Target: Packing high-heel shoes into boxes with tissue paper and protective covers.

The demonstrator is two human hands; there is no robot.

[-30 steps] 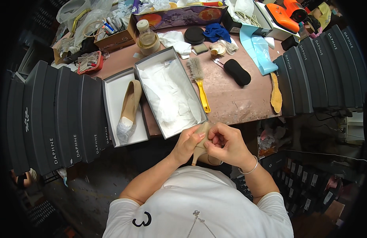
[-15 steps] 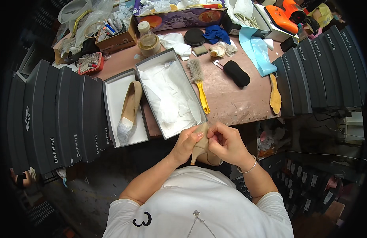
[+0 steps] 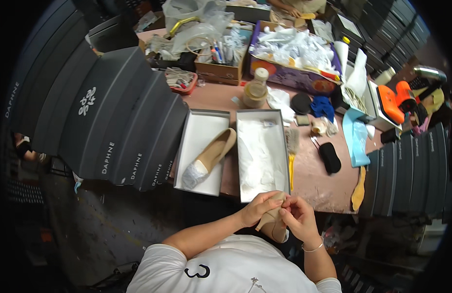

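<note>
While both hands grip | beige heeled shoe [image 3: 274, 219] | smooth, curved

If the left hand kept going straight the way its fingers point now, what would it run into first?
The left hand points toward the right hand, with the beige shoe held between them. It would press into the shoe at once, then probably the right hand's fingers, though depth is unclear.

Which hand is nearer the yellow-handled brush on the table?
Right. The right hand sits just below the yellow-handled brush, toward the person; the left hand is further left, below the open shoebox. Both grip the beige shoe.
</note>
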